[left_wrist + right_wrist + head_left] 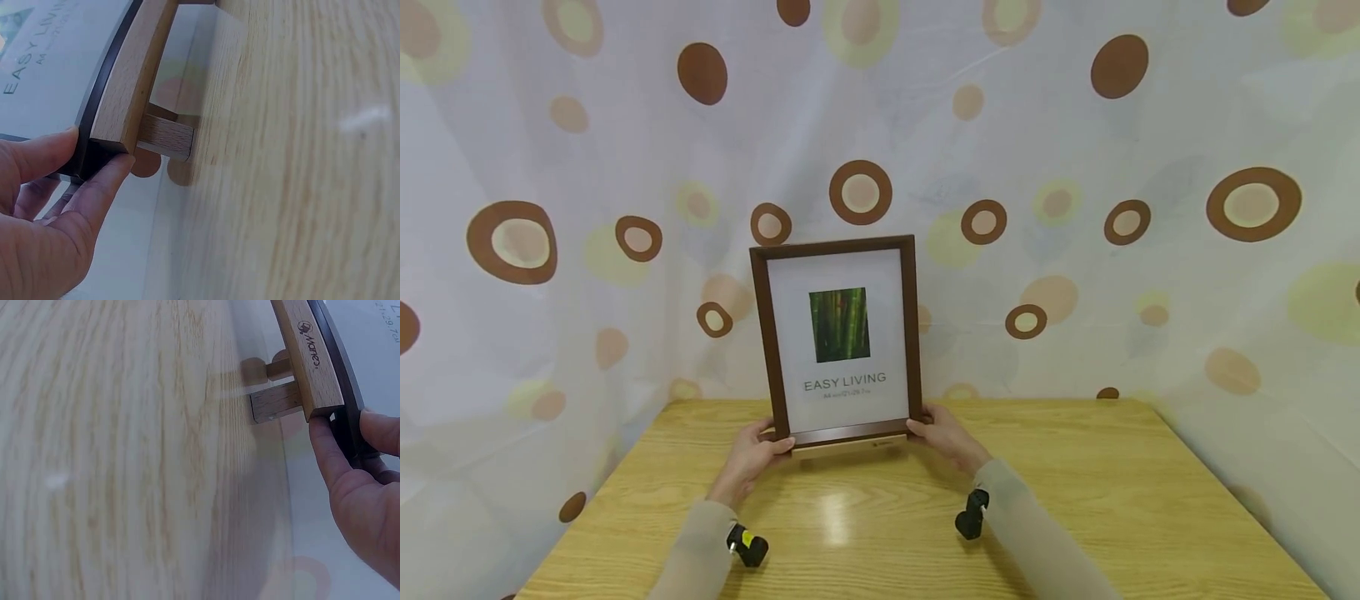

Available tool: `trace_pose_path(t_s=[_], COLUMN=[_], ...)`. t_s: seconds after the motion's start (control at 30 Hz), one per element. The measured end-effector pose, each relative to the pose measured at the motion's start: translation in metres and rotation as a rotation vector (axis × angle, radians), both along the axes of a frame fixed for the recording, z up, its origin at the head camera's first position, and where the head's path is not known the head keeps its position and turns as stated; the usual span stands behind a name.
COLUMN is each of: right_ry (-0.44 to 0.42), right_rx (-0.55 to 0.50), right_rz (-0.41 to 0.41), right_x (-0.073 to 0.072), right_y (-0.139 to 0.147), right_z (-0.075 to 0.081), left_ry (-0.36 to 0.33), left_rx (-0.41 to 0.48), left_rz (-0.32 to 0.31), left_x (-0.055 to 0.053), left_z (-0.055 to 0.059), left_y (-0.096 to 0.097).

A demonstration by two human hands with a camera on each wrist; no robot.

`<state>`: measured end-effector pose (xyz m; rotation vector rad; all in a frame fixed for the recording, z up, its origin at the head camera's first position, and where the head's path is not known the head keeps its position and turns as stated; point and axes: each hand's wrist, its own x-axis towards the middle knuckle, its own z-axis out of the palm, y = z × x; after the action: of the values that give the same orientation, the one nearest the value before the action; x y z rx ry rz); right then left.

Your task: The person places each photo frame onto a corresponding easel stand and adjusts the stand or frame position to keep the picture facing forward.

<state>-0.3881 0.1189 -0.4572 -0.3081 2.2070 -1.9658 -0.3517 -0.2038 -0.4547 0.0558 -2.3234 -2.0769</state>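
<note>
A dark brown picture frame (842,329) with a bamboo picture and "EASY LIVING" print stands near the back of the table, slightly tilted to the left. Below its bottom edge is the light wooden ledge of a small easel (850,447), marked "Maries" in the right wrist view. My left hand (750,454) grips the frame's lower left corner, thumb on the front and fingers beneath and behind. At the lower right corner, my right hand (952,437) holds it likewise. Fingertips of both hands touch the ends of the easel ledge (128,94). The easel's upper part is hidden behind the frame.
A wood-grain table (1075,500) spreads under both arms. Behind it hangs a white curtain (1045,150) with brown and green dots, close to the table's back edge. Short easel feet (275,402) meet the tabletop.
</note>
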Motion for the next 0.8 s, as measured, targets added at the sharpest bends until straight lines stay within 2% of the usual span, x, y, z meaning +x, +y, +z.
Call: trace_pose_path(t_s=[0.27, 0.47, 0.8], right_ry=[-0.013, -0.012, -0.026], right_rx=[-0.011, -0.015, 0.026], right_rz=[0.017, 0.043, 0.026], right_x=[0.001, -0.001, 0.0], right_y=[0.011, 0.023, 0.04], right_z=[0.001, 0.0, 0.0], left_ry=[0.009, 0.019, 0.023], left_rx=[-0.01, 0.026, 0.024], left_rz=[-0.008, -0.035, -0.063], left_x=[-0.003, -0.004, -0.006], left_z=[-0.001, -0.001, -0.001], left_y=[0.007, 0.015, 0.03])
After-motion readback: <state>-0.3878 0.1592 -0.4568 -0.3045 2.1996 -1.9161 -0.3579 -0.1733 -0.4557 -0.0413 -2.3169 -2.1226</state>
